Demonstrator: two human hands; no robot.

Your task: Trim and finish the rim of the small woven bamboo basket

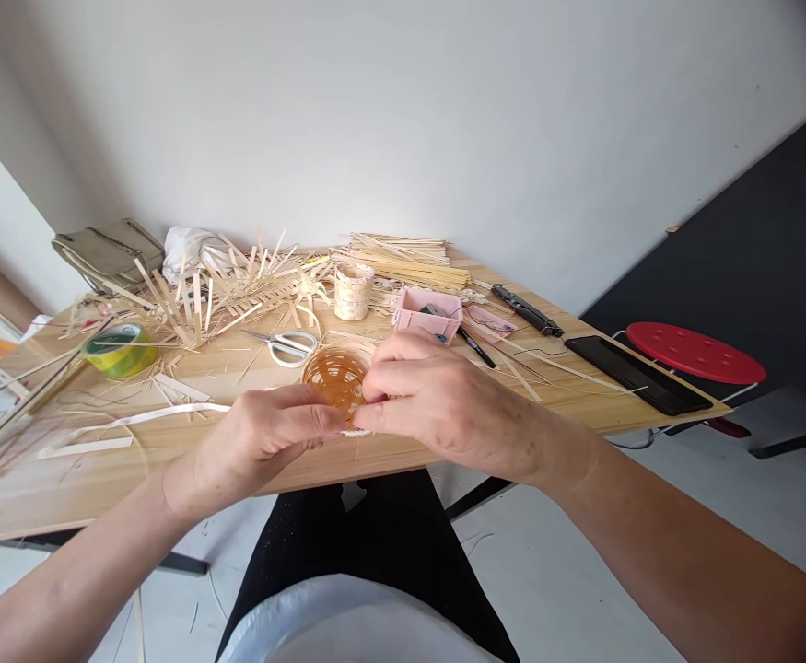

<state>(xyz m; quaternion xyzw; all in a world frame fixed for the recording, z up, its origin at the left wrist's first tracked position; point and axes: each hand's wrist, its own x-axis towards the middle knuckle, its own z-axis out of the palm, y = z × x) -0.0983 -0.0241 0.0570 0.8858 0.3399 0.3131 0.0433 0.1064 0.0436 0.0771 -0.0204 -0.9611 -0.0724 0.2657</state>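
Observation:
A small round woven basket (333, 373) with a brown inside and a pale rim sits near the table's front edge. My left hand (264, 437) pinches at its near rim, thumb and fingers pressed together. From the right, my right hand (437, 396) grips the same rim, its fingertips close to my left thumb and hiding part of the basket. A white flat strip (168, 412) runs leftward across the table from behind my left hand; I cannot tell where its hidden end lies. White-handled scissors (292, 348) lie just beyond the basket.
Green-yellow tape (121, 352) stands at left. Loose wood strips (229, 295) pile at the back, near a pale woven cup (354, 293). Rightward are a pink box (427, 313), black marker (475, 348), black tool (528, 311), phone-like black slab (634, 376) and red stool (696, 352).

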